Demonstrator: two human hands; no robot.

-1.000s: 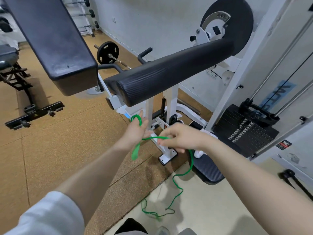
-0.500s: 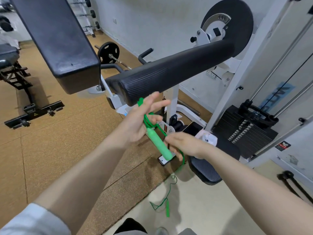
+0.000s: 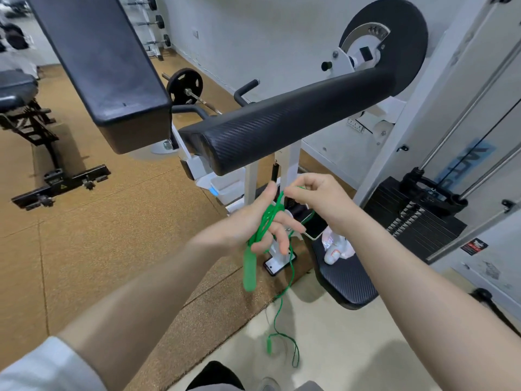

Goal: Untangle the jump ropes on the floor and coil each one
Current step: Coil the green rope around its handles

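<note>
A thin green jump rope (image 3: 267, 221) runs in several loops across my left hand (image 3: 253, 224), which is held up in front of me with its fingers spread. One green handle (image 3: 249, 268) hangs down from under that palm. My right hand (image 3: 313, 196) pinches the cord just above the loops, close to the left fingertips. The free length of cord (image 3: 283, 300) drops to the floor, and its other green handle (image 3: 269, 345) dangles low near my feet.
A long black padded roller (image 3: 282, 128) of a white gym machine crosses just above my hands. A black bench pad (image 3: 101, 66) stands to the left, a weight stack (image 3: 414, 221) to the right. A phone (image 3: 279, 262) and a black foot pad (image 3: 344, 277) lie below my hands.
My right hand has risen from below the left hand to above its fingertips, carrying the cord over. The hanging handle swung down, and the cord's tail lifted further off the floor.
</note>
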